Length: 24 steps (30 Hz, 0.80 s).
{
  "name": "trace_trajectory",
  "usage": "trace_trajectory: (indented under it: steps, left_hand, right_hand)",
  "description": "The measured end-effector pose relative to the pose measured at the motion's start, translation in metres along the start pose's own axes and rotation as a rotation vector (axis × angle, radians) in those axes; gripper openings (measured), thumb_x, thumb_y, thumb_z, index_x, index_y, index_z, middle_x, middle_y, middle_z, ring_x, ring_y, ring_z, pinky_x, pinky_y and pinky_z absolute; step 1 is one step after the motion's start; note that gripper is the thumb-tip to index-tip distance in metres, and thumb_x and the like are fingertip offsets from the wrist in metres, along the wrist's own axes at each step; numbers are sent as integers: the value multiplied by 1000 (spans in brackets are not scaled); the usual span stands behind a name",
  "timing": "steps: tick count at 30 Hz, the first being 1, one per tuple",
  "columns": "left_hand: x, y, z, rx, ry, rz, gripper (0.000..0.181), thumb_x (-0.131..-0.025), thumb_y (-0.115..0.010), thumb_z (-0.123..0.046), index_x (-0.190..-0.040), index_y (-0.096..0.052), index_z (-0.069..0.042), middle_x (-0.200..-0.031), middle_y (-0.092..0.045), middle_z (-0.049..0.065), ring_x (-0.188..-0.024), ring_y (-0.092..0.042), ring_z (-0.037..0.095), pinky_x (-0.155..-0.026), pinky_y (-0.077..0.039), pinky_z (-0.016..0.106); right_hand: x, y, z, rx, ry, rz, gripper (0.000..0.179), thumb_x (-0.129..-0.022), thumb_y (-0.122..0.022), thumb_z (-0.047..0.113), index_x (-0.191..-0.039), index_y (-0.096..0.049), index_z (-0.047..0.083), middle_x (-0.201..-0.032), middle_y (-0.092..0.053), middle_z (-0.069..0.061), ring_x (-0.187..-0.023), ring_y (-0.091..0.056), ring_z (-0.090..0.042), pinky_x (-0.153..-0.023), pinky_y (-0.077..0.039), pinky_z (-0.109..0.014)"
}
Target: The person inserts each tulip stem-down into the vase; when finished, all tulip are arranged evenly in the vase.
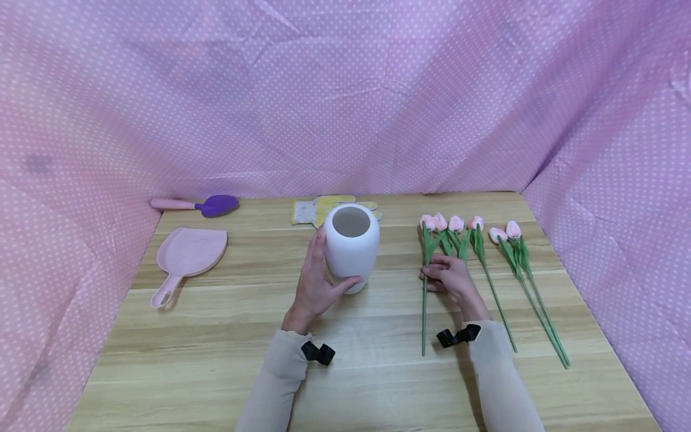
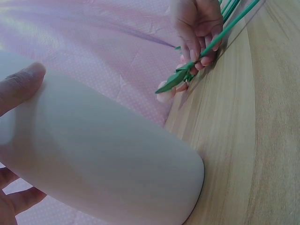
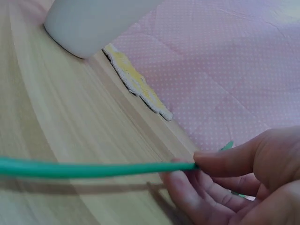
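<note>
A white vase (image 1: 353, 249) stands upright on the wooden table, its round mouth facing up. My left hand (image 1: 315, 288) grips it from the left side, with the thumb across the near face. In the left wrist view the vase's smooth wall (image 2: 112, 145) fills much of the picture. My right hand (image 1: 450, 279) pinches the green stem of a pink tulip (image 1: 423, 321) between thumb and fingers, just below the leaves. Right behind that hand lie other pink tulips (image 1: 456, 224). The right wrist view shows the pinched stem (image 3: 93, 169) stretching left above the table.
More tulips (image 1: 513, 231) lie on the right of the table (image 1: 378, 384). A yellow and white glove (image 1: 305, 212) lies behind the vase. On the left are a pink dustpan (image 1: 191, 252) and a purple trowel (image 1: 218, 206). Dotted pink cloth (image 1: 345, 108) hangs around the table.
</note>
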State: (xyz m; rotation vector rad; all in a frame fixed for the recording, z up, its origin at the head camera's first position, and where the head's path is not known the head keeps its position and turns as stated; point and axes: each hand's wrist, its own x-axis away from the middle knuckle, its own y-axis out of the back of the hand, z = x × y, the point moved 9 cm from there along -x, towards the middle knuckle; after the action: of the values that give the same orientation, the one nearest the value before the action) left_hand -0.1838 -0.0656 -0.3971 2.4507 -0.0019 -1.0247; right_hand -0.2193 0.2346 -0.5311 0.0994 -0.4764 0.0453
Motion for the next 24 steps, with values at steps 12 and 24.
trace_trajectory:
  steps: [12, 24]
  left_hand:
    - [0, 0, 0, 0, 6, 1, 124, -61, -97, -16, -156, -16, -9, -155, -35, 26, -141, -43, 45, -114, -42, 59]
    - [1, 0, -1, 1, 4, 2, 126, -60, -97, -15, -157, -15, -10, -156, -34, 25, -140, -43, 44, -113, -43, 60]
  right_hand:
    - [5, -8, 0, -122, 38, 75, 44, -97, -61, 1, -136, -44, -9, -88, -74, 7, -82, -74, -8, -71, -64, -25]
    - [14, -10, 9, -305, 105, 140, 23, -98, -55, -4, -120, -52, 4, -95, -71, 6, -88, -74, -11, -72, -64, -27]
